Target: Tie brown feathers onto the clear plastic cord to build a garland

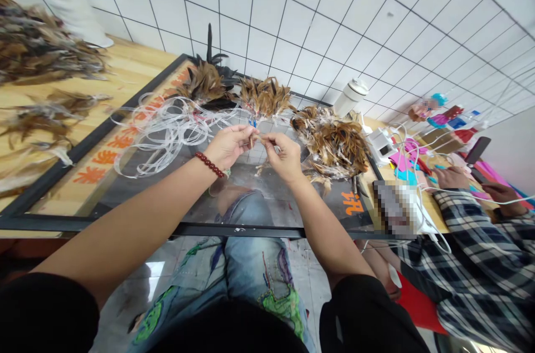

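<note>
Over the glass panel [200, 197], my left hand [231, 145] and my right hand [283, 156] meet with their fingertips almost touching. Both are closed in a pinch. Between the fingers shows a small brownish feather [261, 136], mostly covered by them. Just beyond lie a bunch of brown feathers [265, 96] and another darker bunch [204, 83]. A coil of clear plastic strip [167, 130] spreads to the left of my left hand. On the right, a heap of brown feathers [334, 138] sits near my right hand.
A large feather pile [45, 47] and a white spool [69, 8] stand on the wooden table [137, 55] at left. At right are a white bottle [351, 97], a charger [381, 144] with cables, and a co-worker's plaid sleeve [472, 230]. A tiled wall [284, 13] rises behind.
</note>
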### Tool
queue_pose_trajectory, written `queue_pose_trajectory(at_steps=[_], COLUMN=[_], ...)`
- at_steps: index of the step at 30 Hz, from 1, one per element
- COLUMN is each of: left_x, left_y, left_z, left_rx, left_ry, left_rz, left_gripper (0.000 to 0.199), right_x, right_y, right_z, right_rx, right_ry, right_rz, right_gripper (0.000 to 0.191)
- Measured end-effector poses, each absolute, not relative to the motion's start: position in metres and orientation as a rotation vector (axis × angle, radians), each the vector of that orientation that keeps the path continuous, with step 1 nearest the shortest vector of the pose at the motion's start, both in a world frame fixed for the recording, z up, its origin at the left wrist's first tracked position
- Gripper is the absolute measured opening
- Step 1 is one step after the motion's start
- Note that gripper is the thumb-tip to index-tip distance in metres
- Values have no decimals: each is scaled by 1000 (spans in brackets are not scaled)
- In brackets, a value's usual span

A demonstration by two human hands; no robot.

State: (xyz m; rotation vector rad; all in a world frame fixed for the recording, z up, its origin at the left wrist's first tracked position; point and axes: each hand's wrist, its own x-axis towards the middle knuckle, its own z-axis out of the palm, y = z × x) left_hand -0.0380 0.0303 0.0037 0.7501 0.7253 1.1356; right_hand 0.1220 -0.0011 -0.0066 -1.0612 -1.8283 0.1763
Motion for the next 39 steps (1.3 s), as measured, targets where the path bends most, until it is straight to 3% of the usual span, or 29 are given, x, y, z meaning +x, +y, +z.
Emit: queue_pose_trajectory(at_steps=[6, 9, 12, 20, 28, 34, 39], left_x=[-39, -39, -38, -32, -30, -31, -33], left_y=[33, 32, 32, 29, 23, 21, 22], left_z=[7, 7, 5, 0, 0, 2, 7], left_rx=[698, 704, 732, 939, 950, 961, 835], left_ry=[763, 794, 834, 873, 817, 729, 665], left_rz=[1267, 1255, 1241, 1243, 1159, 1067, 1127], left_gripper=[5, 5, 7, 24, 39, 32, 14], right_x=[149, 149, 147, 124, 110, 110, 124], right_y=[1, 0, 0, 9, 10, 8, 6], right_z=[10, 11, 10, -5, -9, -4, 0], right_rx=[-1031, -1050, -1132, -1059, -965, -1005, -1105], right_ry=[-2220, -2340, -2341, -1419, -1054, -1049, -1448], right_rz=[332, 418, 489, 1055, 1129, 1236, 1142], right_gripper=[8, 12, 3, 25, 43, 48, 32])
